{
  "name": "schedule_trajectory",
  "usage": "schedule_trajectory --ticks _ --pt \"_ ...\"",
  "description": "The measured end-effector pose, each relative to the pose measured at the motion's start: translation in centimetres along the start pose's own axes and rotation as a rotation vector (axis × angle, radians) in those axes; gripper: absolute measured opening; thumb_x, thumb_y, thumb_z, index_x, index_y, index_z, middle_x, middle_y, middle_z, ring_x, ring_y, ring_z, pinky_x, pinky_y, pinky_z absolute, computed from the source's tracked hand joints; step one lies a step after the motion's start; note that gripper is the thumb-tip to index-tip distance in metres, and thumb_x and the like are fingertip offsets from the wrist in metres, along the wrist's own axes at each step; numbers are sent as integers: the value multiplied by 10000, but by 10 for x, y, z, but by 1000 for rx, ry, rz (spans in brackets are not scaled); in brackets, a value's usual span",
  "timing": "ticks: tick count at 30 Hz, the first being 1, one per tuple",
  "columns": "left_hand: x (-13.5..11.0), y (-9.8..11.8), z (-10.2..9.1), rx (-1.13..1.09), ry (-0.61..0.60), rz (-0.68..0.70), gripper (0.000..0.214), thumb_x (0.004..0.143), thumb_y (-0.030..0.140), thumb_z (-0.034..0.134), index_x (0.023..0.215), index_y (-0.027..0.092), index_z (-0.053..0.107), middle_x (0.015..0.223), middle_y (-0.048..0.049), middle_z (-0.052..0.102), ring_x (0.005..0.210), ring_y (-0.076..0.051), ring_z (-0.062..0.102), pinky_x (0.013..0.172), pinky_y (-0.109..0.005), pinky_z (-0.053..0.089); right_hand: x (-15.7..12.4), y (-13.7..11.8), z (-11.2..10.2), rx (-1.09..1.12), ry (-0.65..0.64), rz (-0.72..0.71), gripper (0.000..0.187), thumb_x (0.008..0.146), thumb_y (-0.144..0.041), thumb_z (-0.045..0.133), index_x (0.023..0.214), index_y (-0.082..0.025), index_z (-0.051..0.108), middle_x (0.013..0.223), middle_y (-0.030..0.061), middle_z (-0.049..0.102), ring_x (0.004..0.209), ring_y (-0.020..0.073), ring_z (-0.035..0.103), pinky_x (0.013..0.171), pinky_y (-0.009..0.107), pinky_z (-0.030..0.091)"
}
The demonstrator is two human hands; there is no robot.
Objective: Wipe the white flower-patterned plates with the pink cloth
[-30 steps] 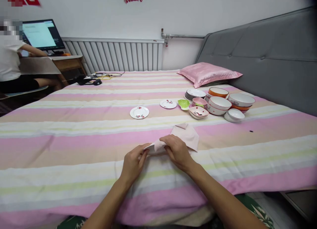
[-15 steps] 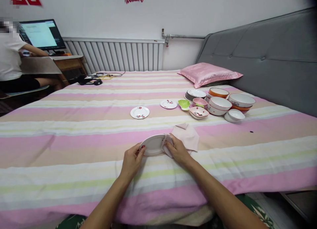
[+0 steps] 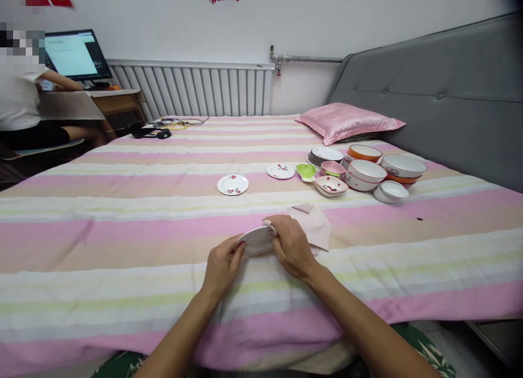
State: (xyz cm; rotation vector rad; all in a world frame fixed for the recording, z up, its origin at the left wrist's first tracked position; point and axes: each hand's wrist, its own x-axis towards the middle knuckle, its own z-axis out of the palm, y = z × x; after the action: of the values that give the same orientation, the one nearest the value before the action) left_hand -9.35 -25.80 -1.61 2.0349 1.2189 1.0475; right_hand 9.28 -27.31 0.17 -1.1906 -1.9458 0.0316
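A white plate (image 3: 258, 242) is held tilted just above the striped bed cover (image 3: 155, 247). My left hand (image 3: 223, 264) pinches its left edge between thumb and fingers. At the plate's upper right rim, my right hand (image 3: 293, 246) is closed around a pale pink cloth (image 3: 312, 225), with a fold of it pressed over the rim. The rest of the cloth spreads out on the bed behind that hand. Beyond lie two white plates with red flowers, a nearer plate (image 3: 232, 185) and a farther plate (image 3: 280, 171).
To the right stand a plate stack (image 3: 326, 156), a green leaf-shaped dish (image 3: 306, 172), a square pink-rimmed dish (image 3: 331, 186), stacked bowls (image 3: 365, 174) and small white dishes (image 3: 391, 192). A pink pillow (image 3: 349, 122) lies behind. A person (image 3: 20, 100) sits at a desk, far left.
My right hand has shifted up over the plate's right rim with the cloth and turned its back upward. The plate is tilted more steeply. My left hand keeps its hold.
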Motion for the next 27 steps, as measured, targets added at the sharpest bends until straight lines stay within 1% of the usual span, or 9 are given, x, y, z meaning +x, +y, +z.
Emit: schedule_trajectory --ticks 3,6,9,11,13,15,18,21,27 --pt "-1 0 0 34 0 16 284 847 287 443 1045 172 611 996 -67 667 834 -177 616 751 -282 475 2 -4 0 -69 -17 -85 406 755 -37 396 1134 -162 471 1092 92 554 1002 223 479 826 362 379" --pt "-2 1 0 82 6 40 283 843 285 445 1052 184 608 1019 -66 666 860 -186 620 768 -296 480 4 -6 0 -127 -60 -139 355 832 -85 376 1157 -185 476 1086 92 572 981 219 500 795 358 401" --pt "-3 1 0 102 8 54 282 843 280 442 1053 192 608 1019 -61 666 883 -189 617 761 -296 485 7 -5 -1 -158 -104 -174 337 886 -118 327 1174 -201 479 1101 91 579 966 211 517 778 355 416" --pt "-3 0 0 102 9 54 283 842 275 443 1057 189 606 1019 -64 666 883 -189 619 756 -295 487 8 -6 -5 -132 -134 -172 308 898 -188 358 1181 -196 477 1102 96 578 962 218 519 782 363 419" --pt "-2 -1 1 97 12 50 282 840 271 446 1058 191 606 1013 -64 668 869 -187 624 755 -298 488 9 -9 -10 -42 -153 -155 330 885 -299 410 1191 -189 467 1097 103 574 969 230 515 800 379 418" --pt "-2 -2 1 84 17 46 279 838 271 448 1054 197 607 1011 -62 669 852 -184 629 752 -298 490 9 -13 -16 103 -164 -128 371 883 -348 390 1217 -195 440 1104 96 570 992 231 509 833 391 408" --pt "-2 -2 2 63 20 40 281 838 275 448 1054 198 610 1025 -60 667 855 -186 629 736 -290 494 9 -17 -24 340 -151 -4 356 912 -271 263 1235 -213 403 1095 68 582 1014 204 519 867 382 391" --pt "-2 -2 2 55 16 29 290 840 283 446 1068 198 605 1036 -61 663 854 -186 627 722 -287 496 8 -17 -26 506 -132 140 322 913 -236 246 1196 -216 397 1099 66 599 1038 194 526 876 373 384" --pt "-2 -1 1 84 16 10 292 844 298 441 1056 187 609 1036 -68 662 893 -195 614 768 -304 481 9 -9 -22 716 -158 208 288 852 -108 288 1094 -216 400 1112 63 614 1073 177 532 897 374 383"
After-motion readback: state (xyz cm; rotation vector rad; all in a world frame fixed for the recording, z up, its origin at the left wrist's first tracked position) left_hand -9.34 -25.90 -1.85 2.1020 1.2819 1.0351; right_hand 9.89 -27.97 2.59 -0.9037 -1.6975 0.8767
